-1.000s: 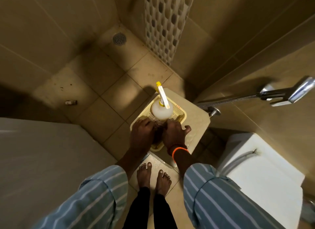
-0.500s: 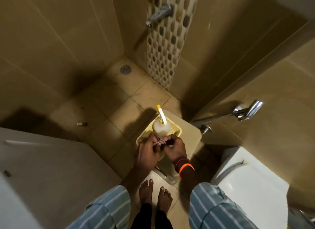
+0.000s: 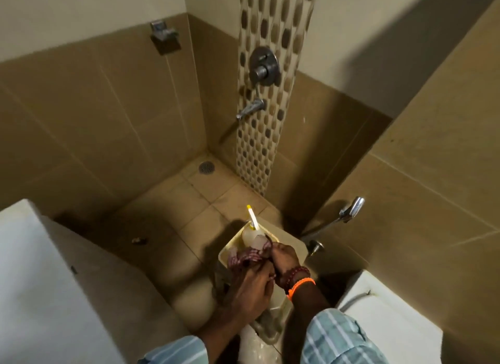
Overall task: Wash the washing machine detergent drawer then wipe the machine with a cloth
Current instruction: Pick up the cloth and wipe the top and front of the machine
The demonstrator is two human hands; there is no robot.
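Observation:
Both my hands hold a striped red-and-white cloth (image 3: pixel 244 256) above a yellow basket (image 3: pixel 225 251) that rests on a beige stool (image 3: pixel 288 237). My left hand (image 3: pixel 247 288) grips the cloth's lower part. Just to the right of it, my right hand (image 3: pixel 284 258), with bead and orange bands at the wrist, grips the upper part. A clear bottle (image 3: pixel 250 235) with a yellow and white nozzle stands in the basket behind the cloth. The detergent drawer is not clearly visible.
A white appliance top (image 3: pixel 35 282) fills the lower left. A white toilet tank (image 3: pixel 389 317) sits at lower right, with a hand sprayer (image 3: pixel 350 209) on the wall above it. A shower tap (image 3: pixel 250 109) and floor drain (image 3: pixel 206 167) lie ahead.
My head has tilted up, showing more of the shower wall. My hands have lifted the cloth out of the basket and pulled it towards me.

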